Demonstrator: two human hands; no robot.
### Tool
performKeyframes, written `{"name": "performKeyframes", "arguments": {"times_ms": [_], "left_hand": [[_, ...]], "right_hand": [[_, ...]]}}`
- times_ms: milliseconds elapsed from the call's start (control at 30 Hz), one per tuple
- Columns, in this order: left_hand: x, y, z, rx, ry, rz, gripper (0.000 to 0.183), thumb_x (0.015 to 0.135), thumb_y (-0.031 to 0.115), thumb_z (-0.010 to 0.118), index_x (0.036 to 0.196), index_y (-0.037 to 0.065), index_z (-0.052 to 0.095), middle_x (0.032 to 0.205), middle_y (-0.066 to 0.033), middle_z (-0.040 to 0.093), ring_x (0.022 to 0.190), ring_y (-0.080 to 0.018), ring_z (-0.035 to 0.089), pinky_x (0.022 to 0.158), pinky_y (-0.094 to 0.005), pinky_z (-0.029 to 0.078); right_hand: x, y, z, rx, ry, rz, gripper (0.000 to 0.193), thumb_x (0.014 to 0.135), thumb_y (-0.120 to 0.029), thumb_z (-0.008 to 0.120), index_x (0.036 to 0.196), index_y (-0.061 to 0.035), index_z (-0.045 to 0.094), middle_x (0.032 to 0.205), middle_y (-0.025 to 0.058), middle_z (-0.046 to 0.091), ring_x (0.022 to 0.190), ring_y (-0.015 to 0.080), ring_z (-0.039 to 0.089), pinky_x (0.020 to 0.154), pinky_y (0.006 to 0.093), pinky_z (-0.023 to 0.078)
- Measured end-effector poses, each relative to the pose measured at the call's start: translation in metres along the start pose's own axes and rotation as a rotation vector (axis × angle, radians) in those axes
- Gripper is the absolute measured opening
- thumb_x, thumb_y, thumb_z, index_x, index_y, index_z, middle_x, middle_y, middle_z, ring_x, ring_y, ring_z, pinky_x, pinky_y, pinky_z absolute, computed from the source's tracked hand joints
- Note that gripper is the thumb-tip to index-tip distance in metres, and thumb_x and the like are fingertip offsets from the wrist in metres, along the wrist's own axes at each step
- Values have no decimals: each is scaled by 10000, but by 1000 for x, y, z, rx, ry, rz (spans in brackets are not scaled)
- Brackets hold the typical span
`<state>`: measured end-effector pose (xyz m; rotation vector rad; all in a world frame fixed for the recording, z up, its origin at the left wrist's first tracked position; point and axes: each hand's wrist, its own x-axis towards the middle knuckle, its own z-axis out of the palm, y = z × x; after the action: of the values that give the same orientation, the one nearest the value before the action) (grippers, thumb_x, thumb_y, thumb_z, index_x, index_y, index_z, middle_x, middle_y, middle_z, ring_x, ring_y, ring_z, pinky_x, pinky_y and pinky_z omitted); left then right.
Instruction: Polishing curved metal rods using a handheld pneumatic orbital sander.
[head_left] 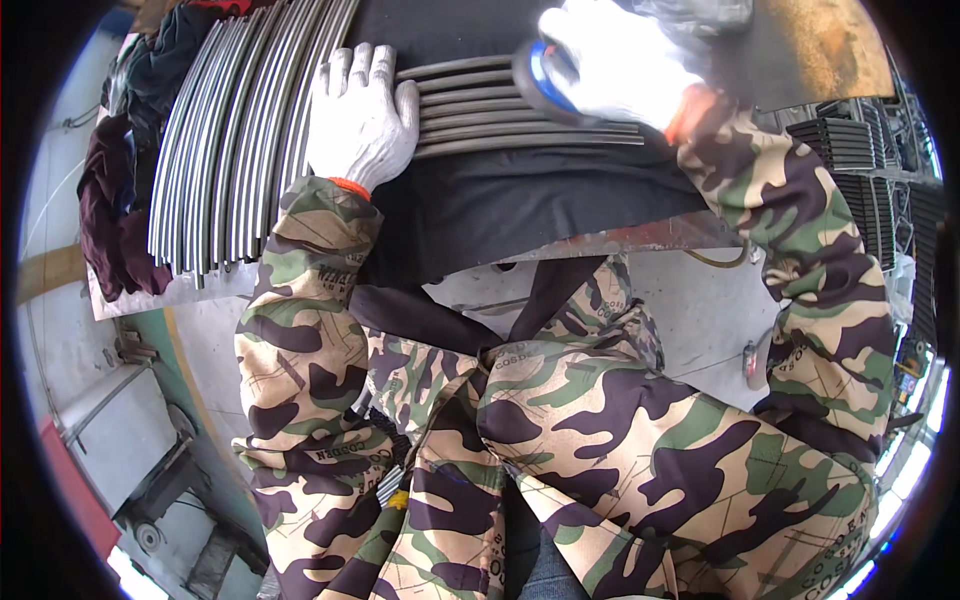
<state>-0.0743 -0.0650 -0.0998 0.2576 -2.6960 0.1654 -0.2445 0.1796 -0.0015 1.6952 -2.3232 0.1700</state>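
Note:
Several thin grey metal rods (470, 112) lie side by side, running left to right on a black cloth (530, 195). My left hand (362, 125), in a white knit glove, rests flat with fingers stretched out over the left ends of these rods. My right hand (625, 70), gloved alike, is wrapped round a blue and dark round tool (540, 78) lying over the rods. Motion blurs this tool, and its exact kind cannot be made out. To the left of my left hand lies a wide row of shinier rods (225, 140), pointing toward me.
Crumpled maroon cloth (112, 220) and dark cloth (165, 65) lie at the far left. A stained brown board (825, 45) is at the back right, near clear plastic (705, 15). Stacked dark rods (845, 140) stand right of my sleeve. The table's front edge (660, 235) runs before me.

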Motion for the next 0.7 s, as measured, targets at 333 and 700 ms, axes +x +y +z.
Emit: {"name": "performKeyframes", "arguments": {"times_ms": [333, 700], "left_hand": [[17, -9, -4, 34, -16, 5, 523, 1080, 346, 522, 1479, 17, 595, 1532, -236, 581, 1467, -451, 473, 1250, -541, 317], [14, -14, -2, 34, 93, 93, 484, 1038, 316, 569, 1363, -30, 664, 1393, -245, 668, 1343, -449, 566, 1174, -533, 393]], "right_hand": [[-2, 25, -10, -31, 21, -26, 238, 921, -288, 674, 965, -55, 651, 884, 203, 644, 821, 412, 673, 685, 534, 550], [-10, 38, -6, -66, 21, 54, 255, 930, -301, 668, 978, -52, 660, 899, 218, 651, 821, 428, 682, 738, 539, 557]]}}
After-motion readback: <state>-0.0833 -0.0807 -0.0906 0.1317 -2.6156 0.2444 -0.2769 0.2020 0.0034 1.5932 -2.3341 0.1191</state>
